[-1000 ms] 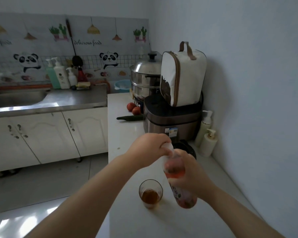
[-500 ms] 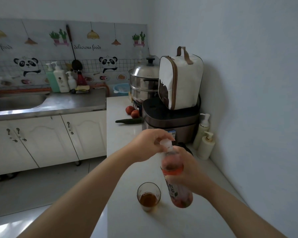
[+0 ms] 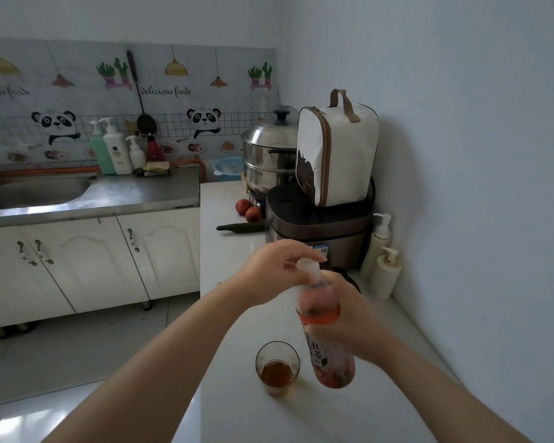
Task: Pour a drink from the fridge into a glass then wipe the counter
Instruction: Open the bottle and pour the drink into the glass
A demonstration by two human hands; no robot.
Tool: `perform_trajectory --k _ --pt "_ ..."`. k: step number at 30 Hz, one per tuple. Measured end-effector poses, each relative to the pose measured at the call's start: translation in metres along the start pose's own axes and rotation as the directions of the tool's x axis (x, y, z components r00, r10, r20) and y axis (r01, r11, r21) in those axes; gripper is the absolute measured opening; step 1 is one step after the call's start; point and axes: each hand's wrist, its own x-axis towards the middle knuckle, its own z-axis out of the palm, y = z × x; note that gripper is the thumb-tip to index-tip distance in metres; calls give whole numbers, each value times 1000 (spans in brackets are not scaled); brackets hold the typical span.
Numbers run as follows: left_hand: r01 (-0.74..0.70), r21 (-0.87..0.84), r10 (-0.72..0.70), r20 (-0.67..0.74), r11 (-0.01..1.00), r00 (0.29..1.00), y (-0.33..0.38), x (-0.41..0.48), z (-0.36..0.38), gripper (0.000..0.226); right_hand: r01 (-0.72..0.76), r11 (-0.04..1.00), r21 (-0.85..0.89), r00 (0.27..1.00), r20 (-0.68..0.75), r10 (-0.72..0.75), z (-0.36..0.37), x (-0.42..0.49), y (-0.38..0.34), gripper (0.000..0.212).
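Observation:
A plastic bottle of reddish tea (image 3: 328, 356) stands on the white counter (image 3: 224, 251), leaning a little. My right hand (image 3: 349, 318) is wrapped around its middle. My left hand (image 3: 279, 270) pinches the white cap (image 3: 308, 268) on the bottle's neck. Just left of the bottle stands a small clear glass (image 3: 277, 366) with brown drink in its bottom third.
Behind the bottle sit a brown rice cooker (image 3: 317, 225) with a white bag (image 3: 336, 151) on top, a steel steamer pot (image 3: 269, 155), two pump bottles (image 3: 383, 266), tomatoes (image 3: 248, 211) and a cucumber (image 3: 240, 227). A steel sink (image 3: 29, 190) lies far left.
The view has tilted slightly, so the hands and bottle sit a little higher in frame. My left hand's fingers have shifted on the cap. The glass has not moved.

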Motion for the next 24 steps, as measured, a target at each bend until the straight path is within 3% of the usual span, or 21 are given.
perform_trajectory --k 10,15,24 --pt "-11 -231 7 -18 973 1000 6 -1 2 35 23 1000 9 1000 3 -23 -4 2 -8 78" --pt "-22 -219 -7 -130 976 992 6 3 4 39 21 1000 -9 1000 -12 -21 -6 5 -9 76" --pt "18 -67 -29 -179 998 983 2 3 1 36 17 1000 -21 1000 -16 -17 -10 8 -6 80"
